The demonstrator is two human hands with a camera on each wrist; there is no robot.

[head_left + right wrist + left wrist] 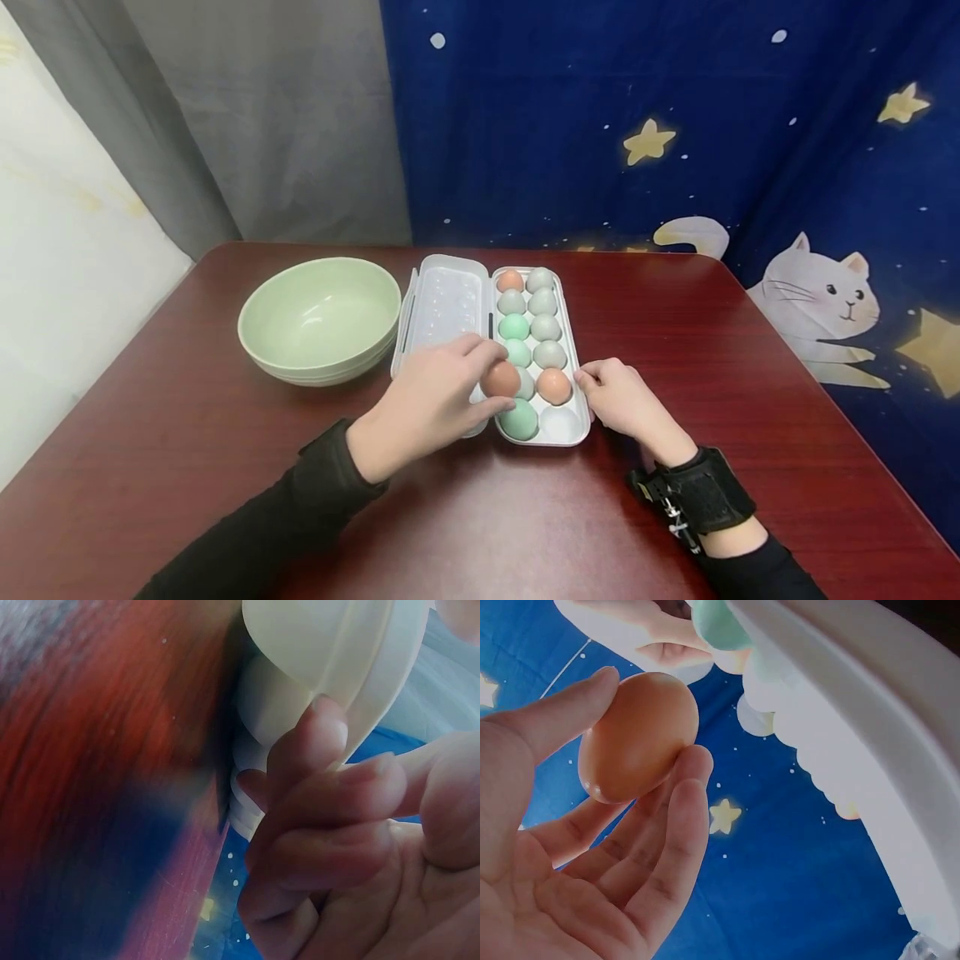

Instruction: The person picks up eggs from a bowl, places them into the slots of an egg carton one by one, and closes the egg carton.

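My left hand (431, 392) pinches a brown egg (639, 739) between thumb and fingertips, above the near left part of a white plastic egg carton (558, 427). My right hand (624, 400) grips the carton's right rim near its front end; in the right wrist view its fingers curl at the rim. Pale green eggs (519, 419), grey-white eggs (546, 327) and brown eggs (554, 387) sit in two rows. The front right cup holds no egg. To the left, the clear lid (450, 300) lies folded open, partly hidden by my left hand.
A large light green bowl (322, 321) stands left of the carton, its visible inside bare. Everything rests on a dark red wooden table (480, 533). Behind its back edge hang a grey curtain (292, 125) and a blue star-patterned cloth (525, 125).
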